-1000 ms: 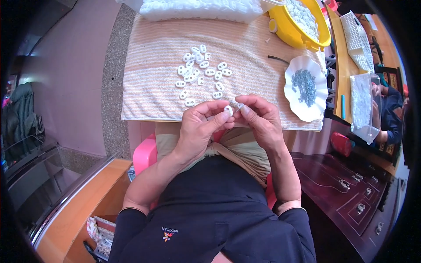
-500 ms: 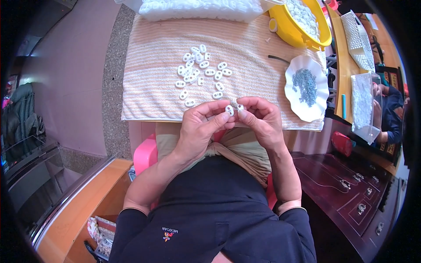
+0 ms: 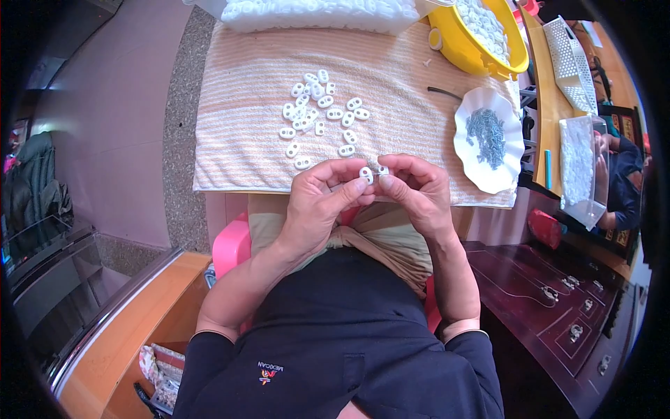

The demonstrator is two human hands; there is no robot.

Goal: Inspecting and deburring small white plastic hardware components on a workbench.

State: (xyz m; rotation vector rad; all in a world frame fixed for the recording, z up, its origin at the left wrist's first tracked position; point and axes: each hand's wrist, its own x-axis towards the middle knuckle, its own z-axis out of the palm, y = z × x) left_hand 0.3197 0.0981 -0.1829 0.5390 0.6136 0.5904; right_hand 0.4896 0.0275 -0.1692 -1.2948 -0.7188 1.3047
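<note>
Between the thumb and fingers of my left hand [image 3: 324,197] is a small white oval plastic piece with two holes [image 3: 366,174]. My right hand [image 3: 417,192] pinches a second small white plastic piece [image 3: 383,170], close beside the first. Something thin seems to bridge the narrow gap between the two pieces, too small to make out. Both hands are just above the near edge of the striped towel [image 3: 244,146]. Ahead and to the left of them, several similar white two-hole pieces [image 3: 326,102] lie loosely scattered, a few overlapping.
Small grey metal parts, perhaps screws, lie in a white wavy-rimmed dish [image 3: 511,171] on the right. A yellow basin [image 3: 447,50] of white pieces stands at the far right, beside a clear tub [image 3: 419,8] of white pieces. A dark thin rod [image 3: 442,91] lies near the dish.
Both hands stay in nearly the same place with the same grip. The two pieces between them have barely shifted.
</note>
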